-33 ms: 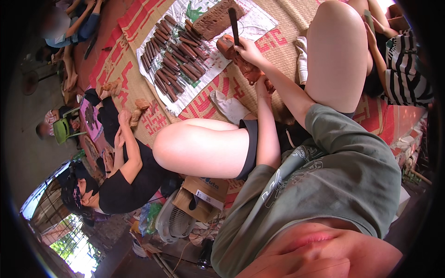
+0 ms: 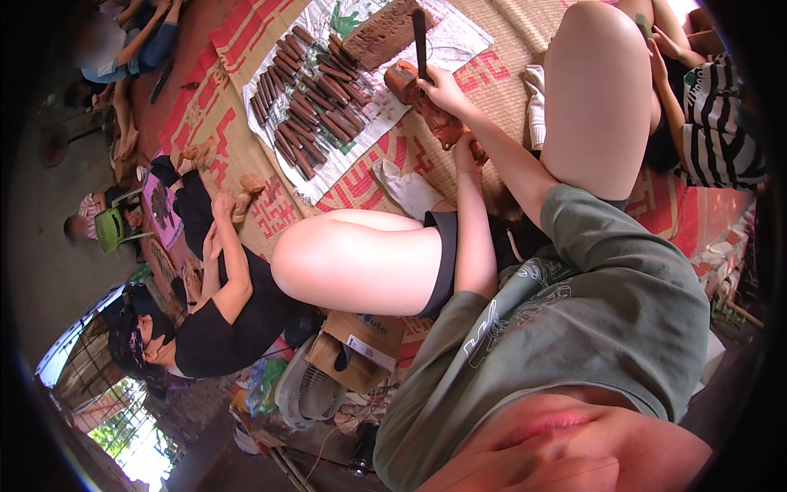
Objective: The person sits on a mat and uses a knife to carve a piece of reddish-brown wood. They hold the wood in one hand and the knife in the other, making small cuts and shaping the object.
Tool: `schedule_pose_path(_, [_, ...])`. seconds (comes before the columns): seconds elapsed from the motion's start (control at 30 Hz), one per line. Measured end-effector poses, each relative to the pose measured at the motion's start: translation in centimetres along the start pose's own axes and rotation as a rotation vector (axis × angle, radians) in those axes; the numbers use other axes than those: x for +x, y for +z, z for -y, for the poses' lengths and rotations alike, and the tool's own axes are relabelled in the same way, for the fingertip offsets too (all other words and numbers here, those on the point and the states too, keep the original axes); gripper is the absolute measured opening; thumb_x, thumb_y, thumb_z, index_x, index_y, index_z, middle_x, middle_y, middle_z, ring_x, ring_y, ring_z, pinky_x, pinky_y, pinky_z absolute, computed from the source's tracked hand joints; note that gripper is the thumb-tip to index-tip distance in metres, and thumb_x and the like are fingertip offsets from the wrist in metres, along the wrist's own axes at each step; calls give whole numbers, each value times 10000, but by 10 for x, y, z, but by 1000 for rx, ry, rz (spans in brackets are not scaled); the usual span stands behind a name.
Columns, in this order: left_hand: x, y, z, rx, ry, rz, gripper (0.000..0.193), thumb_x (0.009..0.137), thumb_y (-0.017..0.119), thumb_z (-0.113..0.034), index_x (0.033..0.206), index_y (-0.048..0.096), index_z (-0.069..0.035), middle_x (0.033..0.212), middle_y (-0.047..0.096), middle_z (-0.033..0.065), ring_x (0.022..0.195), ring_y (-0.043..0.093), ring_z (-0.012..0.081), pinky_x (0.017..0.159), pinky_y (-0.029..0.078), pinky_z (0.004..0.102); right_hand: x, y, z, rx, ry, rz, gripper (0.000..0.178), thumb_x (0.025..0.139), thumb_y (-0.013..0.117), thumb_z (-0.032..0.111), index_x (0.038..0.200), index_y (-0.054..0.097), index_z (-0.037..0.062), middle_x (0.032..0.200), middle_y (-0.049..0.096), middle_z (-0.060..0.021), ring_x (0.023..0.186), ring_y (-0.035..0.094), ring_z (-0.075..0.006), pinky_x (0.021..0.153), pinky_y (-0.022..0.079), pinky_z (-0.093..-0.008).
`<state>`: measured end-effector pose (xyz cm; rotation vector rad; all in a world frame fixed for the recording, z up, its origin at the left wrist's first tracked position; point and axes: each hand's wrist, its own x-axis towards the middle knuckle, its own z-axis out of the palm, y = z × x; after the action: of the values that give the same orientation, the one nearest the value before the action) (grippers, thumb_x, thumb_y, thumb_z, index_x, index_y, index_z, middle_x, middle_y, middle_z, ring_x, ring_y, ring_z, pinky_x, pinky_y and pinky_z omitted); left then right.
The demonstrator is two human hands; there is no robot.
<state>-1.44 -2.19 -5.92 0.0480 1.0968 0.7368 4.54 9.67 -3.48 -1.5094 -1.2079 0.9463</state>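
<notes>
My right hand (image 2: 443,90) is closed around a long dark stick-shaped tool (image 2: 420,41), which stands nearly upright above a reddish-brown carved wooden piece (image 2: 435,120). The tool's lower end is hidden by my fingers and the carving. My left hand (image 2: 467,153) is at the near end of the carving, its fingers mostly hidden behind the wood and the wrist. The carving lies on the patterned mat between my bent legs. Left of it, several wooden-handled carving tools (image 2: 316,98) lie in rows on a white sheet (image 2: 375,146).
A rough brown block (image 2: 387,33) sits on the sheet's far edge. A person in black (image 2: 238,320) sits at the left; another in a striped top (image 2: 715,123) works at the right. A cardboard box (image 2: 357,348) and a fan (image 2: 309,391) stand behind my left leg.
The dark tool's top has shifted slightly right. My hands and the carving stay almost where they were. At the right, the other person's hands have moved a little.
</notes>
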Motion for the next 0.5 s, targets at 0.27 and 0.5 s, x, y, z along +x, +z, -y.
schedule_pose_path(0.27, [-3,-2,-2,6,33,-75,262,696,546,-149,496,377,-151,412,291,-36,340,315,92,341,292,231,-1,8,-1,15,-93,74,250,767,574,58,1007,538,-2,853,591,-194,815,571,-307,750,429,-356])
schedule_pose_path(0.5, [0,-9,-1,13,13,-22,244,695,543,-141,499,399,-144,411,324,-30,340,340,94,338,325,228,2,9,-12,12,99,59,232,783,565,60,1005,535,0,838,595,-168,800,572,-261,729,431,-345])
